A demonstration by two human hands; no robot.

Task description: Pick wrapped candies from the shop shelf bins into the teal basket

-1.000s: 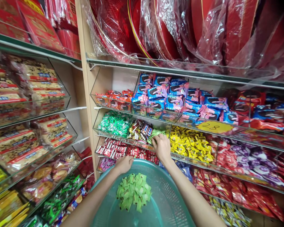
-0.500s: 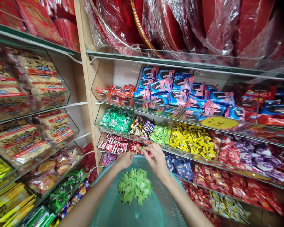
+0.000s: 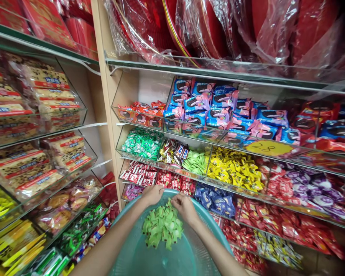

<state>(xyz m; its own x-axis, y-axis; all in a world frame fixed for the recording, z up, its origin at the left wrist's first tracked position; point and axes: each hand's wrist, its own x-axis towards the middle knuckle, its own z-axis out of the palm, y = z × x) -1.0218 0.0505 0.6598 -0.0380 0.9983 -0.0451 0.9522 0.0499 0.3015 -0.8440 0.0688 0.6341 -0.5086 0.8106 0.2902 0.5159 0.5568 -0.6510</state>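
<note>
A teal plastic basket (image 3: 215, 230) is in front of me, with a heap of small green-wrapped candies (image 3: 162, 226) inside. My left hand (image 3: 153, 194) grips its far rim, fingers curled over the edge. Just inside that rim, my right hand (image 3: 185, 207) is closed, thumb and fingertips pinched at a green-wrapped candy (image 3: 169, 202) above the heap. More candies of the same green (image 3: 194, 162) fill part of a shelf bin beyond the hands, between dark-wrapped bars (image 3: 180, 150) and yellow-wrapped candies (image 3: 235, 168).
Clear-fronted shelf bins hold green-and-white candies (image 3: 142, 142), red packets (image 3: 139, 174), navy packets (image 3: 214, 199) and blue-pink cookie packs (image 3: 201, 102). A yellow price tag (image 3: 268, 148) hangs on one shelf edge. Left shelves carry packaged pastries (image 3: 23, 166); red items in plastic (image 3: 212, 30) stand above.
My right hand has come down and back from the shelf front to inside the basket, its fingertips still pinched at the green candy. My left hand stays on the rim.
</note>
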